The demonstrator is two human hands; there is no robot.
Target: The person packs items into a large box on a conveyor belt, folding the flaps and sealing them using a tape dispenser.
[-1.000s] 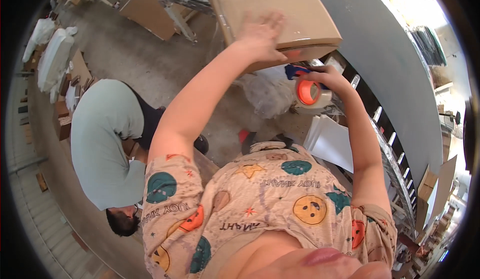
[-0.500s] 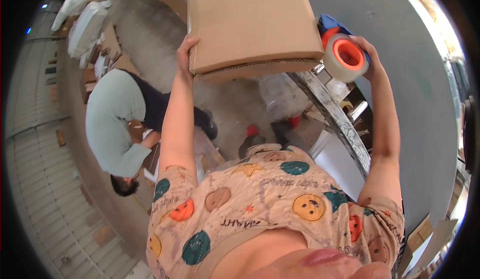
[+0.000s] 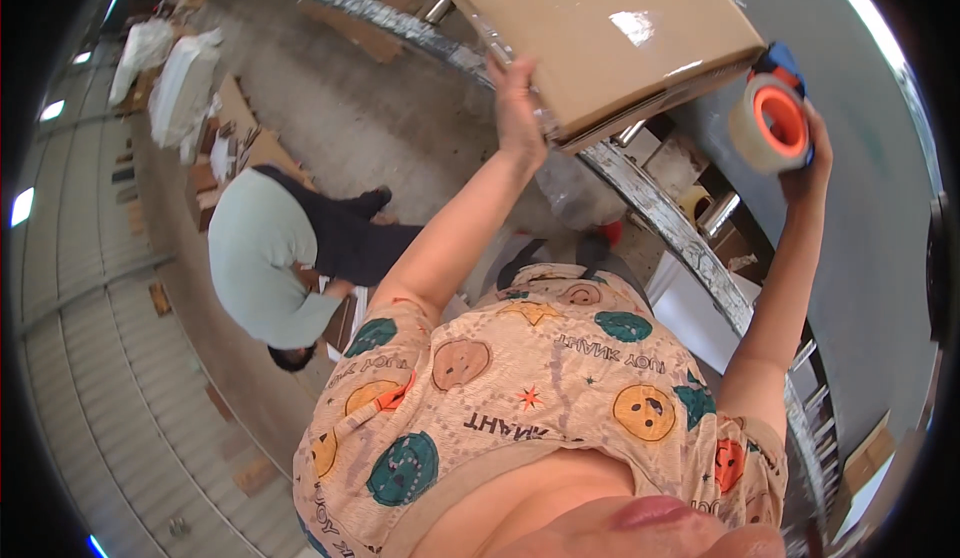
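Note:
A brown cardboard box [image 3: 620, 38] is at the top middle, turned at an angle, with shiny clear tape along its near and left edges. Against its left side, close to the near corner, my left hand [image 3: 518, 113] grips the edge with bent fingers. My right hand [image 3: 812, 153] is wrapped round a tape dispenser [image 3: 782, 123] with blue parts, an orange hub and a wide roll of clear tape. The dispenser is at the box's right near corner; whether it touches the box I cannot tell. Its handle is mostly hidden by the roll and my fingers.
Below the box runs a roller conveyor with a worn metal rail [image 3: 690, 253]. A grey surface [image 3: 860, 288] extends along the right. At left, a person in a light green top [image 3: 262, 258] bends over. White wrapped bundles [image 3: 185, 83] and cardboard pieces lie farther back.
The box has shifted right and turned, its left side swinging farther from me. Both hands have moved right with it, the tape dispenser staying in my right hand.

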